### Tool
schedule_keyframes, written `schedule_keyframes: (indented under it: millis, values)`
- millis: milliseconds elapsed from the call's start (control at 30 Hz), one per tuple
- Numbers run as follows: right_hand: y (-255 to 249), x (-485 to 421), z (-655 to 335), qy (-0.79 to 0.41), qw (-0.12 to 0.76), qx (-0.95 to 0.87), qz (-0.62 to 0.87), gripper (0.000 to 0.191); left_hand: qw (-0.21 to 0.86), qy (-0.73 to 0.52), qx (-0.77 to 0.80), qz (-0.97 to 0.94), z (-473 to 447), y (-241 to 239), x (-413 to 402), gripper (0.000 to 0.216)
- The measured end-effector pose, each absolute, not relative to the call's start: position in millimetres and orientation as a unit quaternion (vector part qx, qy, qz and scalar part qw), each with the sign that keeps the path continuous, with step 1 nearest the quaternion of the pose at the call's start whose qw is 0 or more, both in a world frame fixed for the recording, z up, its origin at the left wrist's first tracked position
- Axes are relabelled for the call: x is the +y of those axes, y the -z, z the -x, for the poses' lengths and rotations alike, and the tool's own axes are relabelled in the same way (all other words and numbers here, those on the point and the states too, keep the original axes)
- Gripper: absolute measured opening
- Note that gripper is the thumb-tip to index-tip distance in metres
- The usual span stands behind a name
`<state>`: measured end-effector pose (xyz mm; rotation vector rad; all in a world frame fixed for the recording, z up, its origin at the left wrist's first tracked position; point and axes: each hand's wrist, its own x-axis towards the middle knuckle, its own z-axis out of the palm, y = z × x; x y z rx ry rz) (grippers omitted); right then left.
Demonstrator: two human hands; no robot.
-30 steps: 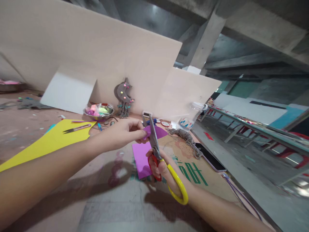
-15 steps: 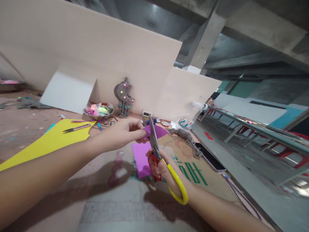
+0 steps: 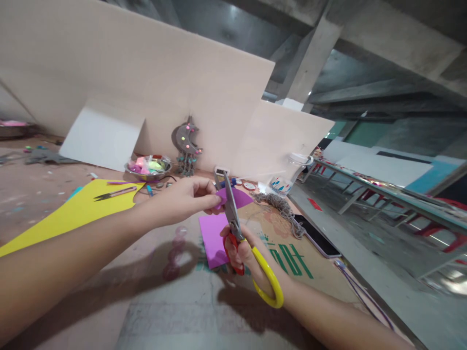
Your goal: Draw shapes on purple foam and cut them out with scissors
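Where scissors [image 3: 235, 227] cross, purple piece [image 3: 241, 198] part-hidden, right hand [image 3: 248, 253] too

The left forearm [image 3: 87, 245] is bare, smooth and slender, broad where the frame's edge cuts it and tapering evenly to a slim wrist [image 3: 155, 211]. The left grip [image 3: 193, 194] is a bare, narrow hand with a gently rounded back and a thin, straight-sided thumb [image 3: 207, 202]. The right forearm [image 3: 321, 308] is likewise bare and smooth, widening away from the wrist. The right grip [image 3: 245, 251] is bare too, its fingers slim with rounded tips, though much of the palm is hidden. Nails and finer skin markings are too small and blurred to tell.
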<state>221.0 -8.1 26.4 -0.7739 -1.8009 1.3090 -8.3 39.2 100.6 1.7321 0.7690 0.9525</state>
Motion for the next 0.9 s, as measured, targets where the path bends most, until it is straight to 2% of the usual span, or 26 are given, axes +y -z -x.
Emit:
schedule_keyframes:
  millis: [700,900]
  values:
    - [-21,-6,-222,-0.523,0.374,-0.701,0.307,0.056,0.442,-0.379,0.344,-0.737,18,-107,44,0.024]
    - [-23,-1,-219,-0.545,0.386,-0.680,0.302,0.058,0.416,-0.335,0.353,-0.768,19,-101,49,0.027]
